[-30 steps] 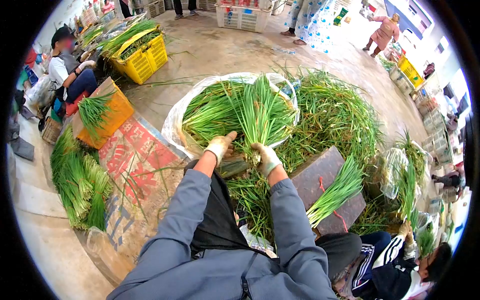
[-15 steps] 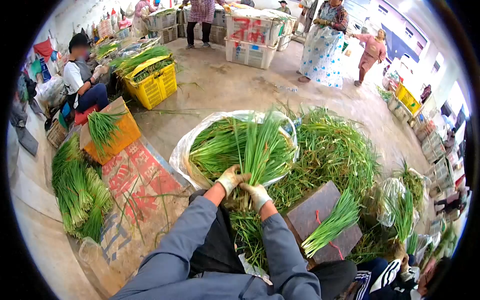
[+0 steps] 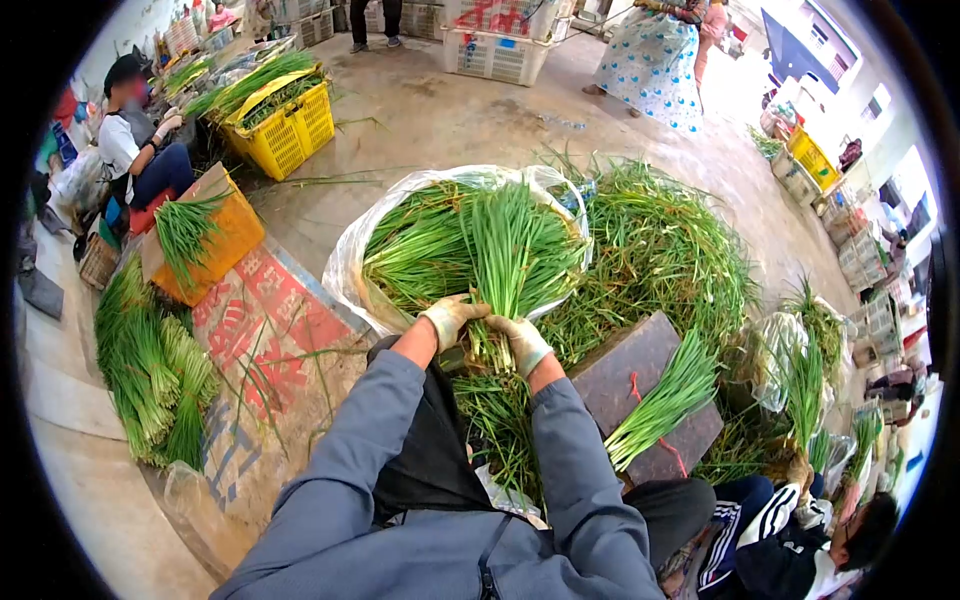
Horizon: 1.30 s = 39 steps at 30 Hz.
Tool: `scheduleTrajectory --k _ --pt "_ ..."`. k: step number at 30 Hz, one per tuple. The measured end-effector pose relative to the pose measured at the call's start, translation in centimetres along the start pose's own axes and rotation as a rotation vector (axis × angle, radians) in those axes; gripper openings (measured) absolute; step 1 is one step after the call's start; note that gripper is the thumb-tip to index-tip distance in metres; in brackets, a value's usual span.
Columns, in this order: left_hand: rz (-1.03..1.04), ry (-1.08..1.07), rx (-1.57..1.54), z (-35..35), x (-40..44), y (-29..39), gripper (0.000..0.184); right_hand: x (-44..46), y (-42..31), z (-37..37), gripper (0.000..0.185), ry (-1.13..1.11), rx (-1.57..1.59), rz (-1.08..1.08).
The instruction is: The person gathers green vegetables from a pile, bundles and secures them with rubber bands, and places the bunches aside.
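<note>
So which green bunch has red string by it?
The bunch on the dark block; red string shows on either side. None shows by the held bunch or the one on the orange box.

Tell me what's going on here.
Someone's gloved right hand holds a bunch of long green stalks near its pale ends, the left hand close against it. Its tips reach over an open plastic bag of more stalks. To the right, another bunch lies on a dark board; a loose heap sits beyond.
</note>
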<state>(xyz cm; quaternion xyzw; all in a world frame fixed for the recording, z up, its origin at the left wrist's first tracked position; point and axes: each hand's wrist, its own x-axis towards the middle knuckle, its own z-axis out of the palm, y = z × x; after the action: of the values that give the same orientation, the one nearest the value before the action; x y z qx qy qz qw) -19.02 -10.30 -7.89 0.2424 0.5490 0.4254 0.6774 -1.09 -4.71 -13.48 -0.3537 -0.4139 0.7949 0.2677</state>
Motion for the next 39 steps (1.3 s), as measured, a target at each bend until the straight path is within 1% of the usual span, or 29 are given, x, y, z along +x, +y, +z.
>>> scheduleTrajectory --k 2,4,5,6,8,9,12,13,14,17,18,20,21,22,23,24,26,27,28,30,31,32,33,34,35,36,37,38,39 --pt "0.127 -0.145 0.181 -1.2 0.7 -0.6 0.073 0.1 -0.1 -0.7 0.032 0.015 -0.034 0.024" --pt "-0.060 0.214 0.162 0.5 -0.6 0.7 0.087 0.3 -0.5 -0.9 0.031 0.072 -0.099 0.038" --pt "0.024 0.131 0.094 0.9 -1.8 1.4 0.093 -0.2 -1.3 -1.1 0.031 0.071 -0.102 0.079" --pt "0.022 0.130 0.094 0.3 -0.5 0.3 0.093 -0.8 -2.1 -0.3 0.031 0.072 -0.102 0.080" --pt "0.186 0.170 0.036 -1.8 3.4 -2.6 0.094 -1.2 -2.8 1.0 0.030 0.224 -0.150 0.001" --pt "0.216 0.244 0.106 -0.2 1.1 -0.8 0.091 -0.8 -2.4 0.7 0.029 0.201 -0.080 0.021" --pt "0.310 0.320 0.073 -1.6 4.0 -2.7 0.088 1.5 -0.8 -0.4 0.030 0.231 -0.166 0.032" --pt "0.268 0.424 0.194 -0.3 2.2 -0.8 0.086 2.6 0.5 -1.3 0.031 0.160 -0.248 -0.071" --pt "0.267 0.425 0.196 -0.4 2.3 -0.8 0.086 3.7 1.8 -2.3 0.032 0.096 -0.322 -0.180" --pt "0.310 0.429 0.218 -0.2 2.0 -1.0 0.083 4.0 1.0 -1.5 0.034 0.225 -0.330 -0.143" --pt "0.278 0.419 0.206 0.7 1.0 -0.4 0.077 4.0 0.8 -1.3 0.034 0.253 -0.336 -0.130" --pt "0.239 0.409 0.190 0.4 1.3 -1.1 0.072 2.7 -0.1 -0.4 0.034 0.180 -0.207 -0.049" --pt "0.168 0.284 0.132 -1.0 3.1 -2.3 0.067 2.2 -0.6 0.1 0.034 0.179 -0.209 -0.048" --pt "0.098 0.159 0.076 -0.4 2.0 -0.9 0.062 1.6 -1.3 0.7 0.035 0.144 -0.258 -0.036" --pt "0.059 0.279 0.318 0.5 0.7 0.2 0.053 0.9 -1.9 1.2 0.036 0.112 -0.304 -0.026" --pt "0.068 0.268 0.324 0.6 1.1 0.2 0.053 -0.6 -3.3 2.7 0.039 0.079 -0.218 -0.093" --pt "0.235 0.405 0.785 -0.3 3.0 -1.5 0.060 1.8 -1.2 1.2 0.042 0.124 -0.483 -0.179" --pt "0.294 0.383 0.793 -0.7 3.4 -1.6 0.060 1.7 -1.6 1.6 0.045 0.188 -0.623 -0.186" --pt "0.299 0.381 0.793 -0.8 3.7 -2.0 0.060 1.8 -1.6 2.0 0.046 0.220 -0.582 -0.177" --pt "0.293 0.512 0.994 -1.5 3.8 -1.4 0.058 2.2 -2.4 2.2 0.049 0.200 -0.663 -0.200" --pt "0.289 0.625 1.031 -1.3 3.6 -1.1 0.052 1.3 -3.6 3.0 0.051 0.224 -0.726 -0.134" --pt "0.289 0.633 1.028 -1.9 3.3 -0.3 0.052 0.3 -5.0 3.7 0.054 0.252 -0.790 -0.067" --pt "0.196 0.643 0.931 -2.0 2.2 1.6 0.051 0.4 -5.0 3.3 0.057 0.273 -0.831 -0.110" --pt "0.100 0.645 0.831 -2.4 2.0 2.6 0.050 0.1 -5.6 2.9 0.055 0.218 -0.744 -0.094" --pt "0.257 0.731 0.885 -3.5 3.3 1.9 0.042 -0.3 -6.1 2.3 0.054 0.206 -0.734 -0.060" --pt "0.363 0.757 0.775 -6.8 7.1 -0.5 0.039 -1.4 -7.5 2.6 0.053 0.195 -0.720 -0.025" --pt "0.266 0.839 0.946 -7.7 7.4 0.6 0.032 -2.1 -7.9 2.3 0.052 0.233 -0.711 -0.075" --pt "0.297 0.886 0.837 -8.1 6.9 1.0 0.029 -4.3 -9.8 3.5 0.040 0.272 -0.622 -0.130" --pt "0.233 0.901 0.918 -8.4 6.5 1.7 0.029 -5.9 -11.7 4.0 0.043 0.255 -0.517 -0.022"
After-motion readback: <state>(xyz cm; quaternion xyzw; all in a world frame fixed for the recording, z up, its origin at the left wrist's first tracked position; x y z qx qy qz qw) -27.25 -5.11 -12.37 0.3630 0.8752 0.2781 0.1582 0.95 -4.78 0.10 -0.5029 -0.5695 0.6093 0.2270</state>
